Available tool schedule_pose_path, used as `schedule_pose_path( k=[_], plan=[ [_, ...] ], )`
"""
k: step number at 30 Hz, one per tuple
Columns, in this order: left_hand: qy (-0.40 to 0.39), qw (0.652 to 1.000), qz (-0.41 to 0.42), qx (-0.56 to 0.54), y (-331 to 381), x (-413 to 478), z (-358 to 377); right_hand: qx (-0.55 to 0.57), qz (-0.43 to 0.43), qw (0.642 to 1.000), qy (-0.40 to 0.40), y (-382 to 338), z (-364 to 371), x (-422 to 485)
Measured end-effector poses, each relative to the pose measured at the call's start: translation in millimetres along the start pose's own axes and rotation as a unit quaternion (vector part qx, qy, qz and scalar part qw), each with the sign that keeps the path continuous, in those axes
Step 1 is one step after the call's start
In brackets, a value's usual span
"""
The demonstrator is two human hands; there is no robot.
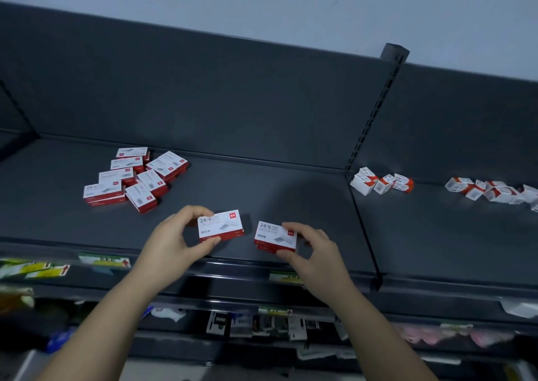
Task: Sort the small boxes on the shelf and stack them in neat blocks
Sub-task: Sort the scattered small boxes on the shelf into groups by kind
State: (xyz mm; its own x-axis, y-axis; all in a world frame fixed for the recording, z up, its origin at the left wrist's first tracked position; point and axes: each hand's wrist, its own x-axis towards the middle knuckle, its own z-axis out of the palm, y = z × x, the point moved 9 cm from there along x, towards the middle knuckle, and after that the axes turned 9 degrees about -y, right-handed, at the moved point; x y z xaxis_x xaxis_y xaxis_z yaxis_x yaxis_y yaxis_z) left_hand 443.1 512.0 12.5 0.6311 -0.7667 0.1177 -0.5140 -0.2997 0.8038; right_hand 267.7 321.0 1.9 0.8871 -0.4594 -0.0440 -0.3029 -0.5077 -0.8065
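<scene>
- A person's left hand point(177, 235) pinches a white-and-red box marked "24/6", the left box point(220, 225), over the front of a dark shelf point(291, 194).
- The thumb sits under the near left corner and the fingers curl over the far left edge. Most of the box juts out to the right of the grip, label up.
- Whether this box rests on the shelf or is held just above it cannot be told; a shadow falls behind its right end.
- The right hand point(314, 252) grips a matching right box point(276, 238) from the opposite side. The thumb is on the near right corner and the fingers are hooked over the far right edge, so the box lies to the left of the palm.
- A second red band shows beneath the right box, which looks like another box under it.
- The two held boxes sit side by side, close but apart, with bare shelf between them.
- Further back and to the left, a loose pile point(134, 176) of the same boxes lies at mixed angles, some stacked two deep.
- Past a slotted post point(375, 112), on the neighbouring bay, small white-and-orange cartons point(381, 183) are scattered, with more tumbled at the far right.
- Price labels point(104, 259) line the shelf's front edge, blurred; lower shelves point(256, 325) hold packaged goods too indistinct to read.
</scene>
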Motion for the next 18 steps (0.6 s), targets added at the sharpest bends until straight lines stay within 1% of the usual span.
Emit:
schedule_pose_path(
  k=[4,9,12,18],
  plan=[
    [0.001,1.000,0.019,-0.008,-17,3,-23,-0.004,-0.008,1.000,0.021,-19,18,9],
    [-0.024,0.999,0.035,-0.001,-52,2,-68,0.019,-0.001,0.998,0.055,-50,62,36],
    [-0.032,0.999,0.024,0.013,-88,0,-102,0.041,0.002,0.997,0.062,-73,104,55],
    [-0.038,0.998,-0.013,0.051,-148,-4,-153,0.039,0.023,0.998,0.054,-101,173,84]
  ],
)
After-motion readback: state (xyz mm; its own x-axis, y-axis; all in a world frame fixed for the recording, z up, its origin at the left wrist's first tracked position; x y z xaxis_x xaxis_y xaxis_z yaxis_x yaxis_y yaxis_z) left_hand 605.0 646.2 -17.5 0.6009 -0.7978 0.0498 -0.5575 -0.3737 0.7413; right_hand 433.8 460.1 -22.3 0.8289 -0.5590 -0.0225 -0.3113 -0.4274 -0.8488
